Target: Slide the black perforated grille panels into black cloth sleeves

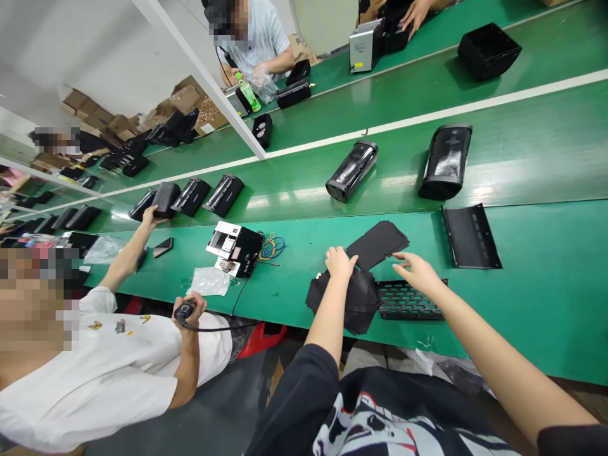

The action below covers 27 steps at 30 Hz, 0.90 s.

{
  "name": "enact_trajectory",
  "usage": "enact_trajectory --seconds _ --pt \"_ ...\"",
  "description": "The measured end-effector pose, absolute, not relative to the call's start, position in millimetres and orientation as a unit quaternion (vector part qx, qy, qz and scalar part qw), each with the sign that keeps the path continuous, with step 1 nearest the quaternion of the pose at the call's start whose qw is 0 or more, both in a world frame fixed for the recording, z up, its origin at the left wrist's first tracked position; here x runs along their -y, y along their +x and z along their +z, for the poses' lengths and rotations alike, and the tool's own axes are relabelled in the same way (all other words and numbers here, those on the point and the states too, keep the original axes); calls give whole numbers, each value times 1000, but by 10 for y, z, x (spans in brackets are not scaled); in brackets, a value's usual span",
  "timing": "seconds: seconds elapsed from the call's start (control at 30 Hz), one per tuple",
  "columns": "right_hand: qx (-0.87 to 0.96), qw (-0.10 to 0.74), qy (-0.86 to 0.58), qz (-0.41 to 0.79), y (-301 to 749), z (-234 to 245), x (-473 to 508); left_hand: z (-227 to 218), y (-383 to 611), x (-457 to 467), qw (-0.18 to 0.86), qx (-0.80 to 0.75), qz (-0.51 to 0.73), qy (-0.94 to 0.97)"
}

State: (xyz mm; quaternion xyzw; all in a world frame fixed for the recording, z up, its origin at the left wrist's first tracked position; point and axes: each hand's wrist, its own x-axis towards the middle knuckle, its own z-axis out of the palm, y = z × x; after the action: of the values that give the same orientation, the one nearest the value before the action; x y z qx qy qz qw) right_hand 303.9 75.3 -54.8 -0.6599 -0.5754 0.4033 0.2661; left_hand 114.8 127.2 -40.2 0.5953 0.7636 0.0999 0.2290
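My left hand [339, 263] rests at the top of a loose pile of thin black sheets [351, 304], thumb apart from the bent fingers, gripping nothing that I can make out. A second, neater stack of black sheets [380, 244] lies just beyond it. My right hand [418, 273] hovers with fingers stretched out to the left, near that stack and over a black slotted grille [411, 303]. The grille lies flat, partly under my right forearm. Farther right is a curved black panel [472, 237], lying apart from both hands.
Black speaker-like housings [352, 170] stand on the green conveyor belt [294, 183] ahead. To my left, a co-worker in a white shirt [128, 354] holds a corded tool [185, 309] and touches a housing. A small machine with wires [237, 248] sits between us.
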Motion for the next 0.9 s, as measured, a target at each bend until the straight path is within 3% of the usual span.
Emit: enact_trajectory --seconds 0.23,0.47,0.57,0.7,0.9 --pt "539 285 -665 432 3106 -686 -662 -442 1307 -1287 272 -738 182 590" --pt "458 367 -662 466 3136 -691 -776 -142 1462 -1206 422 -637 315 563" --pt "385 420 -581 581 3032 -541 -783 174 1539 -1086 534 -570 355 513" --pt "308 395 -413 761 2851 -239 -657 670 1508 -877 730 -416 377 390" --pt "211 518 -441 702 2990 232 -479 1148 1192 -674 687 -433 411 415"
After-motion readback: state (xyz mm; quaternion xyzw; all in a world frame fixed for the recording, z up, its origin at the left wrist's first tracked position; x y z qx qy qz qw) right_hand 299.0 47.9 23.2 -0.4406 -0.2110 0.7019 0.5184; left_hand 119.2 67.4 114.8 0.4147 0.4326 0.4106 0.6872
